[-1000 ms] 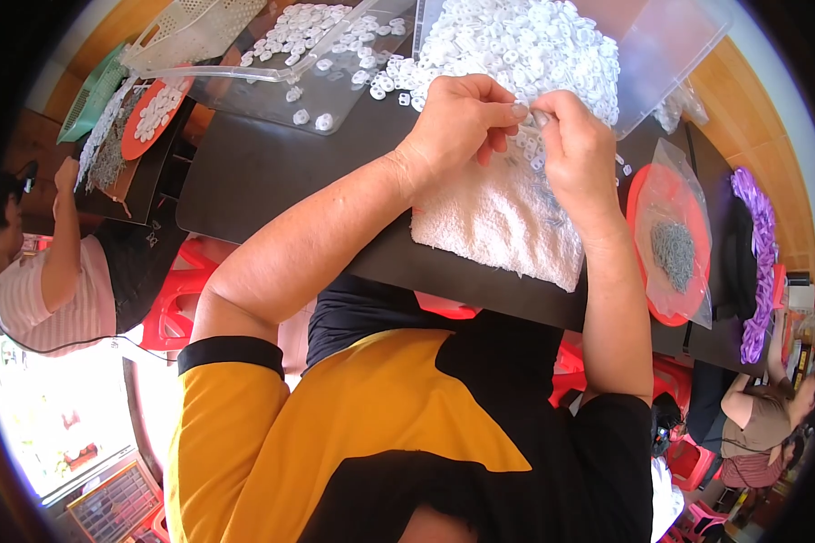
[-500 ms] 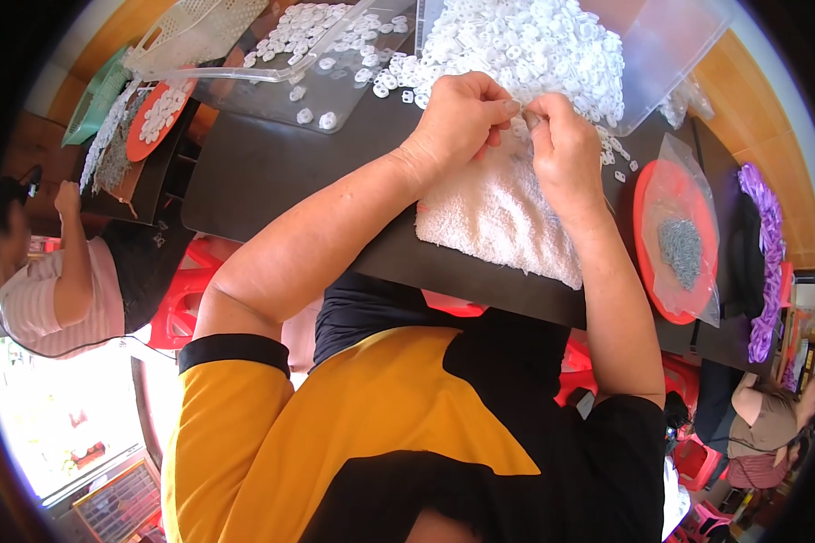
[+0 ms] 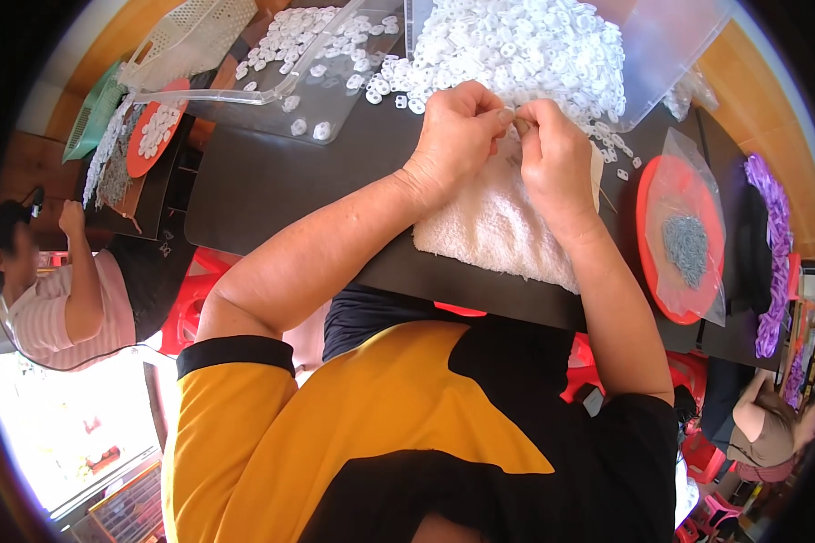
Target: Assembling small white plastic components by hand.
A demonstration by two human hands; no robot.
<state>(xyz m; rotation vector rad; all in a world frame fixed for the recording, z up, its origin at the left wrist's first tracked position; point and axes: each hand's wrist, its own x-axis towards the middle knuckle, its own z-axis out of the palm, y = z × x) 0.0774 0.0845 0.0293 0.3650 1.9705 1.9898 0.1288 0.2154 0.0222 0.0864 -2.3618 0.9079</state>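
My left hand (image 3: 457, 136) and my right hand (image 3: 552, 158) meet fingertip to fingertip above a white towel (image 3: 498, 222) on the dark table (image 3: 272, 181). Both pinch one tiny part between the fingers; it is too small and covered to tell what it is. Just beyond the hands lies a big heap of small white plastic rings (image 3: 525, 50) spilling from a clear sheet. Right of my right hand stands a red plate (image 3: 652, 235) under a clear bag, holding a pile of small grey metal pieces (image 3: 686, 249).
A clear tray (image 3: 321, 68) with scattered white rings lies at the back left, by a white basket (image 3: 195, 36) and a green one (image 3: 91, 122). Purple pieces (image 3: 774, 244) line the right edge. A seated person (image 3: 59, 290) works at left; another person (image 3: 770, 434) is at lower right.
Both hands have drawn closer together and shifted slightly toward me, off the ring heap and over the towel. Fingertips now touch.
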